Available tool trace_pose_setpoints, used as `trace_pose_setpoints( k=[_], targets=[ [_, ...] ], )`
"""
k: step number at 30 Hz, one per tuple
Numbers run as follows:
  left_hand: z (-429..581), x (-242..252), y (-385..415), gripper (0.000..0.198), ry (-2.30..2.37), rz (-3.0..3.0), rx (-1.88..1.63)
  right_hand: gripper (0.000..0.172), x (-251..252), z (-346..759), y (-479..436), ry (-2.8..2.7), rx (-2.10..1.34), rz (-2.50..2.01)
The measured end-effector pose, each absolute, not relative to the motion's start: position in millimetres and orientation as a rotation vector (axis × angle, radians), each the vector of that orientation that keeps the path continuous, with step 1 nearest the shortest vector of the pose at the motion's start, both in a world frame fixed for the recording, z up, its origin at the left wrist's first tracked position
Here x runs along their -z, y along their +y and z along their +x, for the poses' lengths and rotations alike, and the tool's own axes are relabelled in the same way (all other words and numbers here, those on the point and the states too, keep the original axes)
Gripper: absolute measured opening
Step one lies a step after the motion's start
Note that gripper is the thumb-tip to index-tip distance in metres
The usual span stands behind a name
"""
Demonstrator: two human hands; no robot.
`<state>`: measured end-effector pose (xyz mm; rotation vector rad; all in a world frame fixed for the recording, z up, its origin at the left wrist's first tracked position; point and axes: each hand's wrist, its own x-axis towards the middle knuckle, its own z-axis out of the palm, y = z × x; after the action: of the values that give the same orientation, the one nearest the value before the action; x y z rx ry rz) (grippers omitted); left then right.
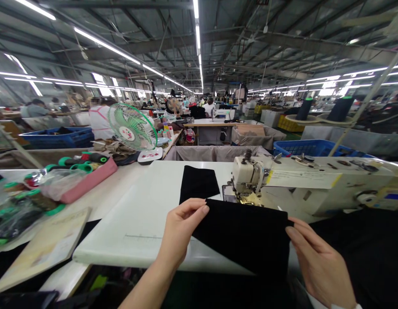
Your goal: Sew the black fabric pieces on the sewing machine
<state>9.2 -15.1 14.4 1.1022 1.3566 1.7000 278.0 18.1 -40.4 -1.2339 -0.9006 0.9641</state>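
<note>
A piece of black fabric (247, 231) is stretched between my two hands, above the front edge of the white sewing table (144, 206). My left hand (186, 219) pinches its upper left corner between thumb and fingers. At the upper right corner, my right hand (318, 253) pinches the same fabric. Just behind the cloth stands the head of a sewing machine (250, 174), its needle area partly hidden by the fabric. Another black fabric piece (199, 182) lies flat on the table, left of the machine.
On the left are a pink tray (89, 180) of thread spools, a board (41, 253) and a green fan (133, 126). Dark fabric (363, 253) hangs at the right. Blue baskets (302, 148) and thread cones (304, 109) stand behind the machine. People sit farther off.
</note>
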Motion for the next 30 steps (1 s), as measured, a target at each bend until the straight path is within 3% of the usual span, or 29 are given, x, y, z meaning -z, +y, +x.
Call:
trace_pose_setpoints(
  k=[9, 30],
  targets=[
    [13.5, -16.4, -13.5, 0.027, 1.257, 0.804, -1.733, 0.049, 41.3, 274.5, 21.8, -0.63, -1.179, -1.142],
    [12.9, -11.1, -10.6, 0.019, 1.336, 0.995, -1.834, 0.043, 41.2, 277.9, 24.2, -0.869, -1.084, -1.214]
  ],
)
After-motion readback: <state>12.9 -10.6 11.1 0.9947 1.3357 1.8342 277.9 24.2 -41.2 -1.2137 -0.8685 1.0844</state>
